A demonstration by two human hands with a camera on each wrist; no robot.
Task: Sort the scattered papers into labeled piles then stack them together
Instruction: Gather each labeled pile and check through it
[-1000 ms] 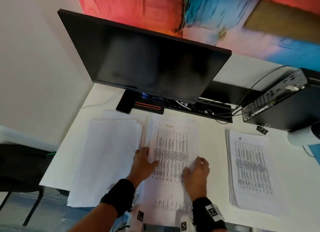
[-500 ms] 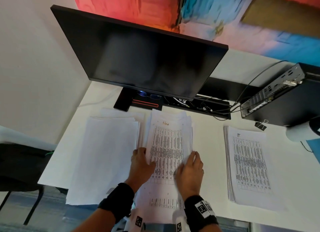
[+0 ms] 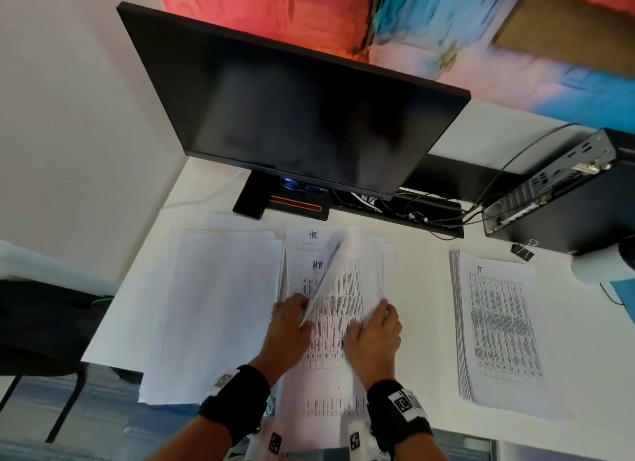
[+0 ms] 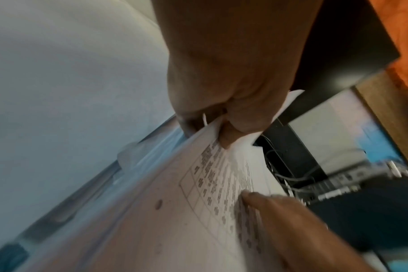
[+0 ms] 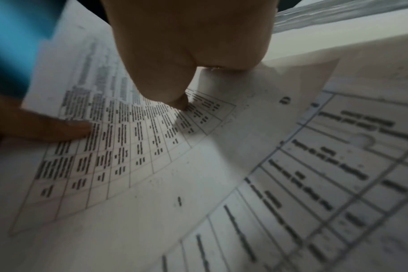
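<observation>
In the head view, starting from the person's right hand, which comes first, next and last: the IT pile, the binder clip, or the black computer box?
From the right hand:
1. IT pile, on the desk just to its right.
2. Binder clip, beyond that pile's far corner.
3. Black computer box, at the far right, past the clip.

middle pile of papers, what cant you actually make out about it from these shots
- Printed table text on the middle pile: too small in the head view, blurred in both wrist views.
- Label of the lifted sheet: seen edge-on and motion-blurred, head view.
- Sheets below the "HR" pages: covered by the left hand, right hand and upper sheets.
- Near end of the pile: hidden behind the wrist cameras at the head view's bottom edge.
</observation>
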